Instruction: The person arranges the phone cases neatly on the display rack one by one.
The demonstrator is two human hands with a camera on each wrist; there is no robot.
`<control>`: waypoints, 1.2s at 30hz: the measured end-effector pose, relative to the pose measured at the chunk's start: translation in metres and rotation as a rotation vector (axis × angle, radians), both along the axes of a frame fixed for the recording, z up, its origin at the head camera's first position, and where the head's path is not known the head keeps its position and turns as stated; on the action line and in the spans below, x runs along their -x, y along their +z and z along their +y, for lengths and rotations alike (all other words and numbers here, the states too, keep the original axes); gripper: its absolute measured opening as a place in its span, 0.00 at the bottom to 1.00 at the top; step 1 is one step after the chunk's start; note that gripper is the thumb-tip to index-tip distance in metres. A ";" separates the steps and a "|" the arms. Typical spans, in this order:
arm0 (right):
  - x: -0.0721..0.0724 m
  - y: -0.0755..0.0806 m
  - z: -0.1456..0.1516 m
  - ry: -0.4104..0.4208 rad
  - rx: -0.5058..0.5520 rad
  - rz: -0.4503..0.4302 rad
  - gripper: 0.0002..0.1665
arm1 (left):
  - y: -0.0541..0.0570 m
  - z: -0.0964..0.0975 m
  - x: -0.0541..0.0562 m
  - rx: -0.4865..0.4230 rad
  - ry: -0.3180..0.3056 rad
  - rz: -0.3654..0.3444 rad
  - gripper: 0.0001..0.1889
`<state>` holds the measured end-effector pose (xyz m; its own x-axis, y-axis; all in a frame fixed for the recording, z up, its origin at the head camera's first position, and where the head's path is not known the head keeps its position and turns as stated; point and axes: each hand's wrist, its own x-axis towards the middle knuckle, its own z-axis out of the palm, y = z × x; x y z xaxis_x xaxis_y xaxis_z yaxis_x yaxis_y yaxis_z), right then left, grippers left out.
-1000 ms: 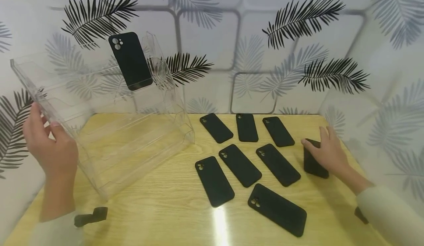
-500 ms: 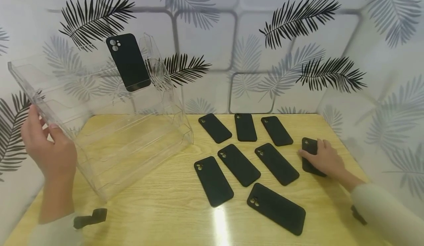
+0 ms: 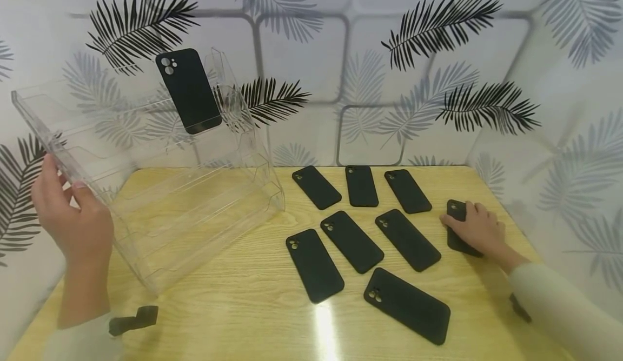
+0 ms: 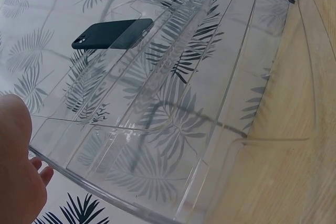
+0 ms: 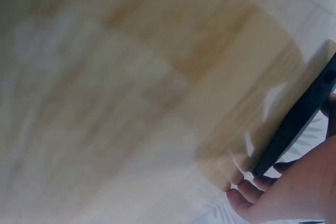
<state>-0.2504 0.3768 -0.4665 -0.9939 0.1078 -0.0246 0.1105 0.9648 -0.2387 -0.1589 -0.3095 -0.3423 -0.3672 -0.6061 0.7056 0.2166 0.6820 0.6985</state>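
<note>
My left hand (image 3: 73, 215) grips the left side edge of a clear acrylic display rack (image 3: 265, 166), thumb on the near side. The stepped, tilted rack also fills the left wrist view. A black phone case (image 3: 190, 93) leans on its upper tier, at the right end. Far to the right, my right hand (image 3: 482, 231) holds another black phone case (image 5: 299, 119) at the table's right side, thumb along one edge and fingers over the other. The right wrist view shows that case edge-on against my fingers; part of its back is hidden by the hand.
Several black phone cases lie spread over the wooden table (image 3: 233, 307), among them one lying crosswise in front (image 3: 408, 307) and one at the back (image 3: 362, 186). A wall with leaf-patterned covering (image 3: 302, 118) stands behind the table, with more of it at both sides.
My right hand has settled lower over the phone case at the right, its fingers now curled across it, and the case has shifted slightly. The left hand and rack stay put.
</note>
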 end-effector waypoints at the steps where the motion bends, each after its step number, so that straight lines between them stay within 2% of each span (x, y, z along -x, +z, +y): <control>1: 0.001 0.000 0.001 -0.002 0.004 0.001 0.64 | 0.000 0.000 0.000 -0.001 0.000 -0.002 0.27; 6: 0.002 0.000 0.002 0.009 0.019 0.016 0.61 | -0.001 -0.001 0.001 -0.002 -0.003 -0.005 0.27; 12: 0.005 0.002 0.001 0.042 0.042 0.079 0.56 | 0.000 -0.001 0.002 0.003 -0.006 0.001 0.27; 19: 0.004 0.005 -0.004 0.032 0.070 0.157 0.51 | -0.001 -0.001 0.002 -0.013 -0.007 0.012 0.27; 26: 0.006 0.020 -0.014 0.060 0.093 0.332 0.43 | 0.000 -0.001 0.001 -0.025 -0.008 0.001 0.27; 31: 0.009 0.032 -0.021 0.097 0.081 0.392 0.44 | 0.000 -0.002 0.001 -0.023 -0.007 -0.001 0.27; 36: 0.008 0.040 -0.035 0.146 0.078 0.406 0.44 | 0.000 0.000 0.001 -0.024 -0.013 0.003 0.28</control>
<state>-0.2587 0.3418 -0.4260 -0.9294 -0.0215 0.3684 -0.1438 0.9405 -0.3078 -0.1596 -0.3099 -0.3422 -0.3730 -0.6184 0.6916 0.2271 0.6619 0.7143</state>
